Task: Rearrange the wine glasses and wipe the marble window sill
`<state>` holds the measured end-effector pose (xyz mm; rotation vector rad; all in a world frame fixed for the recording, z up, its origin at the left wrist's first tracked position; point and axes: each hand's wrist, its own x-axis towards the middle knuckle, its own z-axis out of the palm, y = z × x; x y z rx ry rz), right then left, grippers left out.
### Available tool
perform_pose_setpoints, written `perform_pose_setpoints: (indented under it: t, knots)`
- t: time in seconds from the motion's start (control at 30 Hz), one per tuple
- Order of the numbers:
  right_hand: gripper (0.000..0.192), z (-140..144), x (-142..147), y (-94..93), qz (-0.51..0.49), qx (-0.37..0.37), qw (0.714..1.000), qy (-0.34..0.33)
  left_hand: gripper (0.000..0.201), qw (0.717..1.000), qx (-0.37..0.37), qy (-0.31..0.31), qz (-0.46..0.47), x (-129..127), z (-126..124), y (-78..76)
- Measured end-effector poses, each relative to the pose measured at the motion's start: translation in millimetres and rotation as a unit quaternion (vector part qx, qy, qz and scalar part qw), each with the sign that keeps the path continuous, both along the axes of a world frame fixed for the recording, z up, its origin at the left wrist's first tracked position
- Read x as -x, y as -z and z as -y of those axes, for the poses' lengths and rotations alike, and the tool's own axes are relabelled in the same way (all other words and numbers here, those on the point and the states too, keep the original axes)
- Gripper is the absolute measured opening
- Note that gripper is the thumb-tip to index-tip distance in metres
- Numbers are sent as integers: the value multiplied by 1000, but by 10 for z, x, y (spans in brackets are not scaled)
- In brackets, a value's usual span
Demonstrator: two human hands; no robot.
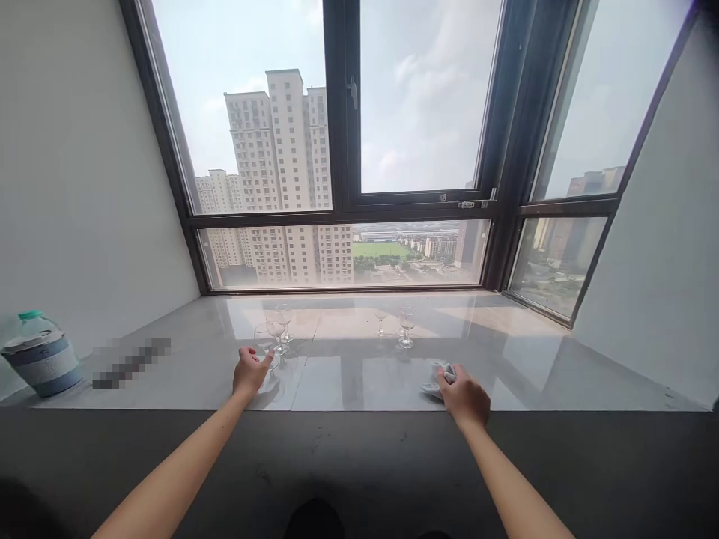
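Observation:
Fingers closed together, my left hand [251, 370] is at the stem of a clear stemmed glass [261, 334], which stands on the glossy sill. Just behind it are two more stemmed glasses [275, 326], close together and partly overlapping. My right hand [465, 394] grips a crumpled light grey cloth [432, 388] near the sill's front edge; part of the cloth lies on the surface. Between the hands and farther back stand a stemmed glass [406, 329] and a smaller-looking one [380, 322].
A container with a green lid [45, 355] and a blue-and-white band stands at the sill's left end. Beside it is a blurred-out patch [130, 364]. A dark-framed window [342, 218] closes the back, with pale walls [84, 187] on both sides.

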<state>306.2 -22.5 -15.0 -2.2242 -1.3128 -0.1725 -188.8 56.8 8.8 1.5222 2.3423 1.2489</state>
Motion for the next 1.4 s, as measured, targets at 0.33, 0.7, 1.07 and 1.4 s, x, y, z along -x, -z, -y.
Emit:
perform_pose_setpoints:
  t: [0.33,0.7,1.07,1.4]
  knots:
    - [35,1,17,-19,-11,-33,999,-11,39,992,-84,32,-85,-290,242,-54]
    - [30,-12,15,-5,-15,-60,998,-9,18,931,24,357,-73,-2384,-216,-42]
    - [25,-21,-24,-17,-19,-83,996,-32,47,939,121,320,-34,-3747,-1019,-35]
    - [23,-31,-16,13,-29,-109,993,-41,18,940,115,320,-5,-3644,-1089,-11]
